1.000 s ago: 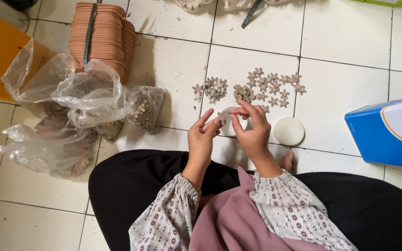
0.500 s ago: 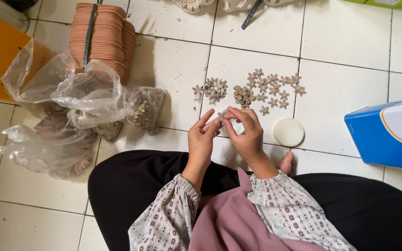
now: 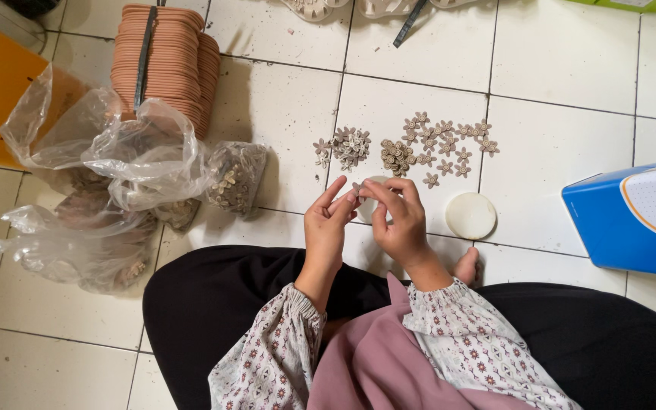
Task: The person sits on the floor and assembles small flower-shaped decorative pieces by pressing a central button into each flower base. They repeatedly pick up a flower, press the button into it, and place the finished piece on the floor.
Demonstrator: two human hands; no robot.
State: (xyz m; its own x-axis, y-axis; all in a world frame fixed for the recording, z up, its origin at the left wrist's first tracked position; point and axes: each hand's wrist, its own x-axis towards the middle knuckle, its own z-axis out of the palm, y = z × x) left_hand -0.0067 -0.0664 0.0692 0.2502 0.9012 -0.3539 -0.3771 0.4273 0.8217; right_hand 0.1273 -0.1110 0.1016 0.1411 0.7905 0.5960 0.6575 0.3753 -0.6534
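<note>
Head view: person seated cross-legged on tile floor (image 3: 563,76). Left hand (image 3: 326,228) and right hand (image 3: 400,224) meet at frame centre, fingertips pinched together on one small flower piece (image 3: 357,188), held just above the floor; both hands closed on it, left index raised. Judged: two-handed pinch steadies so small a part.

Loose flowers (image 3: 442,144) scattered at 12 o'clock of the hands, a tighter pile (image 3: 345,146) at 11 o'clock; both near, likely for short reach. White disc (image 3: 471,215) at 3 o'clock, apart from the right hand. Plastic bags (image 3: 115,175) at 9 o'clock, stacked rings (image 3: 165,61) at 10 o'clock, blue box (image 3: 632,220) farther out at 3 o'clock.

Open tile lies between disc and box; the bags crowd the left side.
</note>
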